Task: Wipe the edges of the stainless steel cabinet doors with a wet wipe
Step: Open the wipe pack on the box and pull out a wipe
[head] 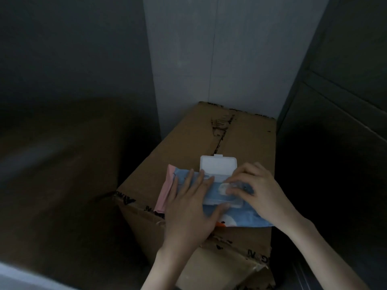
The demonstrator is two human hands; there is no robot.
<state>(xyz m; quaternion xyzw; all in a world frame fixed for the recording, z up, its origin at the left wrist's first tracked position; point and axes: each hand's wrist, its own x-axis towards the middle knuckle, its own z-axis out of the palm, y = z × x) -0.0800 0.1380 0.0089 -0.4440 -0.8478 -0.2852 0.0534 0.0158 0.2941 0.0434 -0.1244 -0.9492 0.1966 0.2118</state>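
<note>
Dim little corner here: pale wall panel [230, 49] at 12 o'clock, a dark grey surface [62, 59] filling 9 o'clock, and grey panels [345, 91] with seams over at 3 o'clock. Can't tell in this light if those are the steel doors.

Dead centre, running down to 6 o'clock, sits a beat-up cardboard box [240, 139] with torn tape along its top seam. There's black print along its near edges, but only stray letters like "N" and "G" come through, nothing you could read as a word.

The wet wipe pack [238, 218] lies flat on the box's near end, around 6 o'clock. It's blue with a pink side [165, 191] and a white-and-orange cartoon bit at its near edge; no readable brand. Its white flip lid [217, 167] stands open, hinged back toward 12.

The left hand [188, 210] lies flat on the pack's 9 o'clock half, fingers straight and a bit spread, pressing down. The right hand [259, 191] comes in from 3 o'clock, fingertips bunched on a small white tab [223, 188] at the opening. It's blurred, so I can't tell whether it's actually pinched.
</note>
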